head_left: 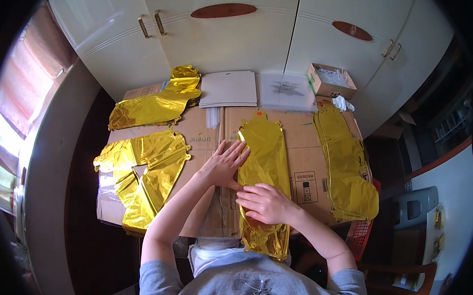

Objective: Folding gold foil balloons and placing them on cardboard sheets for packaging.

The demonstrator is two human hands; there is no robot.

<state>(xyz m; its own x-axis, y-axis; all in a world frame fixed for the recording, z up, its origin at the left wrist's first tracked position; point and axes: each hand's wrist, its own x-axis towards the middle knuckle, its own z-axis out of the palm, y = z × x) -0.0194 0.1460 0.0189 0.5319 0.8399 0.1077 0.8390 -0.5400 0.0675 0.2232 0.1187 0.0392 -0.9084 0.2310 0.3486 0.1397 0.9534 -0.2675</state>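
Plainly, the long gold foil strip [263, 157] lies lengthwise on the middle of the cardboard [304, 128] that covers the bench, its near end poking past the cardboard's near edge. The left hand [225, 166] rests on the strip's left edge, and the right hand [269, 204] lies across it nearer the body; the fingers of both are extended and released, pressing flat rather than gripping. It should handle as something very light and limp — slick, easily creased, perhaps quick to tear — so the safest hold would be along the edge seams or by the small tabs, with a flat palm steadying it. Its skin is mirror-bright and wrinkled, most crumpled at the near end; the far tab carries a red dot. Similar foil shapes lie about: an angular one with a triangular opening [166, 161] on the cardboard's near left, a bent one [153, 109] at its far left, and a boot-like one [340, 159] along its right side — all shiny against matte brown board.
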